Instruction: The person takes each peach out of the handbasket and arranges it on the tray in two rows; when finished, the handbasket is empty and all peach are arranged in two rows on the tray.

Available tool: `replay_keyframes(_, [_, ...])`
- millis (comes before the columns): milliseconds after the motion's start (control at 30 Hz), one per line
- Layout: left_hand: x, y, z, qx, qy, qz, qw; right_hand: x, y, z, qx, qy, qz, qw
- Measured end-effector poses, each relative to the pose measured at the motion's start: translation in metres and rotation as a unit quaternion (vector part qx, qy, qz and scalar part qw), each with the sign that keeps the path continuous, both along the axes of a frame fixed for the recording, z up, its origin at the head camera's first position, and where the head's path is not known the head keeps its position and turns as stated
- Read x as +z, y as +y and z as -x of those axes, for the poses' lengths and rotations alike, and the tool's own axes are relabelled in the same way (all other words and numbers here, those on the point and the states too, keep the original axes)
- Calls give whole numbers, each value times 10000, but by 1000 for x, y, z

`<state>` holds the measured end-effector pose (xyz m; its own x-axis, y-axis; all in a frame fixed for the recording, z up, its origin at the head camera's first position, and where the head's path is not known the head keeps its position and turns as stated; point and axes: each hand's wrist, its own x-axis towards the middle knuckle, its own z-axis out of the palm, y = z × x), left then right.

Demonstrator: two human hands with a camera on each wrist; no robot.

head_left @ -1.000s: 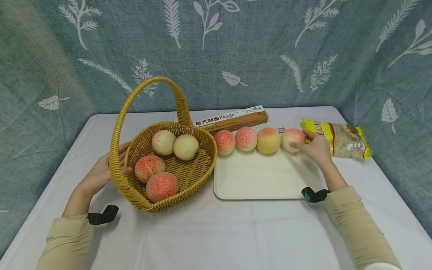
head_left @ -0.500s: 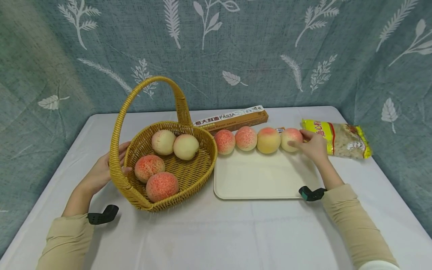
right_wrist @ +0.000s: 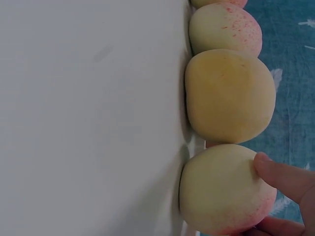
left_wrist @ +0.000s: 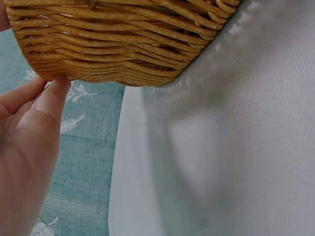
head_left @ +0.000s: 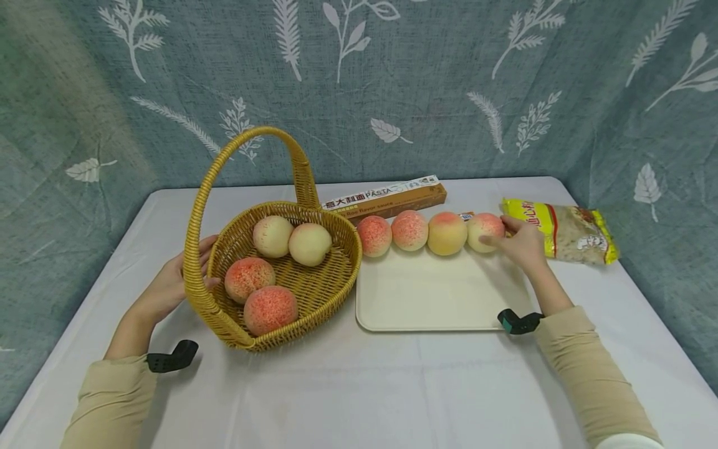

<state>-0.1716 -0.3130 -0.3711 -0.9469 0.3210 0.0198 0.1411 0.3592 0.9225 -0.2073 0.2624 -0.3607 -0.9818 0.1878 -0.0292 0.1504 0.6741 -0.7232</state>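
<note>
A wicker basket [head_left: 342, 293] with a tall arched handle stands on the left, tipped so its inside shows. Two pale peaches [head_left: 310, 244] and two red-speckled peaches [head_left: 270, 310] lie in it. My left hand [head_left: 168, 284] holds the basket's left rim, its thumb and fingertips against the weave [left_wrist: 113, 54]. On the right, my right hand [head_left: 521, 243] grips a pale pink-topped peach [right_wrist: 221, 191] between thumb and fingers. That peach ends a row along the back rim of the cream tray [head_left: 437, 299], beside a yellow peach [right_wrist: 229, 96] and two speckled peaches [head_left: 409, 231].
A pasta box [head_left: 392, 199] lies behind the row of peaches, partly hidden by the basket. Right of the tray is a yellow-ended clear food bag [head_left: 578, 232]. A small packet [head_left: 466, 216] peeks out behind the peaches. A patterned curtain [head_left: 437, 93] hangs behind the white table.
My right hand has shifted slightly left with its peach, bringing it up against the yellow peach, and then stayed there. The left hand and the basket have kept their place.
</note>
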Motion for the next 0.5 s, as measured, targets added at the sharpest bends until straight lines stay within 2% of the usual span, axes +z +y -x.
replay_keyframes(233, [1, -1, 1, 4, 4, -51, 10000, 8, -5, 0, -88, 91, -95, 9999])
replay_keyframes(367, [-1, -1, 2, -2, -2, -114, 9999, 13, -17, -1, -47, 320, 225, 9992])
replay_keyframes(500, [-1, -2, 1, -68, 23, -185, 9998, 20, -37, -5, 203, 470, 476, 9976])
